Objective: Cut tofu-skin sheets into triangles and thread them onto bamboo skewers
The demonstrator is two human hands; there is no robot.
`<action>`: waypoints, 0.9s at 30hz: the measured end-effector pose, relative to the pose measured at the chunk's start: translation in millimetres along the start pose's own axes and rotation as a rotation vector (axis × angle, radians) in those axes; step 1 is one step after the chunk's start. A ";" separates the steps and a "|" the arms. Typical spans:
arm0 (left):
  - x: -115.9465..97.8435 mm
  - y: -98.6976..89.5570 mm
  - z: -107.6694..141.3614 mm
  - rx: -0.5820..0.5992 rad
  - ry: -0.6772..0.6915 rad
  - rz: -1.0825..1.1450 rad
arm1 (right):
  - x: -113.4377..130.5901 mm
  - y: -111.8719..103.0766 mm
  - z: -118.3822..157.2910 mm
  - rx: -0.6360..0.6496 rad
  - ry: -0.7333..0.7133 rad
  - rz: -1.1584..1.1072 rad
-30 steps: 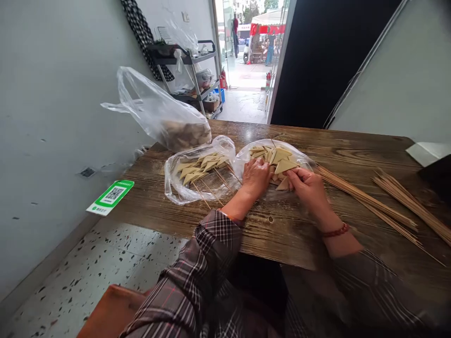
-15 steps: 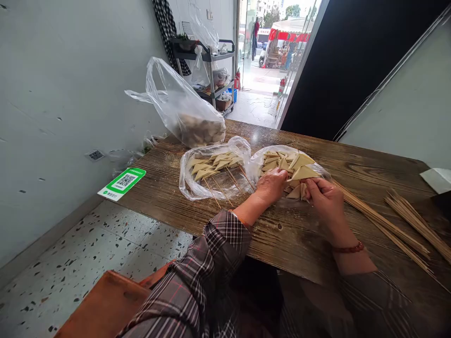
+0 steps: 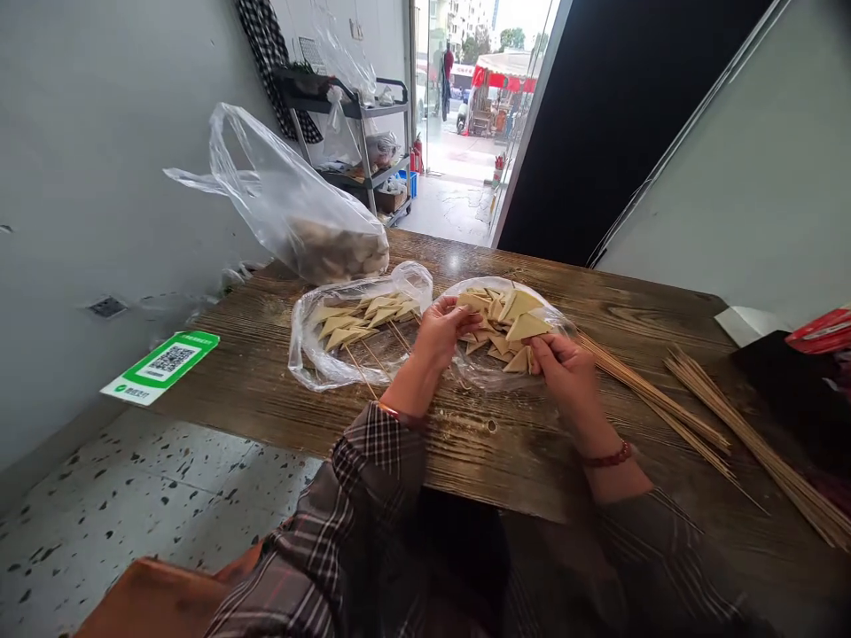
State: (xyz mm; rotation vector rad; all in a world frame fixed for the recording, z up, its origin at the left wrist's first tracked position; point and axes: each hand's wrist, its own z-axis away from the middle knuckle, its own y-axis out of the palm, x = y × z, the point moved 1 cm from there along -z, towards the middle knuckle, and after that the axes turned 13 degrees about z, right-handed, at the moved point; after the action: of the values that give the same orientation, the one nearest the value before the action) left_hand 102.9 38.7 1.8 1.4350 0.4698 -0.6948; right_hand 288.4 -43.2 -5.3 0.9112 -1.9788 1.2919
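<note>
My right hand (image 3: 566, 361) pinches two stacked pale yellow tofu triangles (image 3: 528, 326) at their lower edge. A thin tip seems to poke out above them; the stick itself is mostly hidden by my fingers. With its fingers and thumb closed, my left hand (image 3: 439, 333) grips a single tofu triangle (image 3: 473, 302). Both hands are over an opened clear plastic bag (image 3: 458, 376) heaped with loose tofu triangles (image 3: 495, 344). To the left, several skewered tofu triangles (image 3: 349, 330) lie on a second clear bag (image 3: 307, 365), their bamboo sticks pointing toward me.
Bamboo skewers (image 3: 655, 394) lie right of the bags, with another bundle (image 3: 751, 434) farther right. A tied-handle bag (image 3: 339, 252) of pale pieces stands at the back left. A green QR card (image 3: 163, 365) sits at the wooden table's (image 3: 266, 399) left edge. Beyond stands a cart (image 3: 363, 111).
My left hand has moved left, away from the right one, and now holds its own triangle. The right hand keeps its stacked triangles. The view has turned slightly right.
</note>
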 end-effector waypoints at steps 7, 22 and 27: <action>-12.3 1.7 2.1 -0.025 -0.043 0.103 | 6.6 1.1 2.8 0.164 -0.012 0.020; -14.7 3.6 3.0 -0.085 -0.133 0.288 | -0.8 5.0 1.2 0.277 -0.061 0.132; -14.7 2.5 2.6 -0.085 -0.105 0.286 | -4.0 4.9 2.0 0.285 -0.052 0.128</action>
State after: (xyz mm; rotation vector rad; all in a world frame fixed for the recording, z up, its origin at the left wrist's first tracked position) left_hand 93.8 38.4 13.8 1.3449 0.2035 -0.5108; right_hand 286.5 -42.7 -11.7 0.9706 -1.9505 1.6703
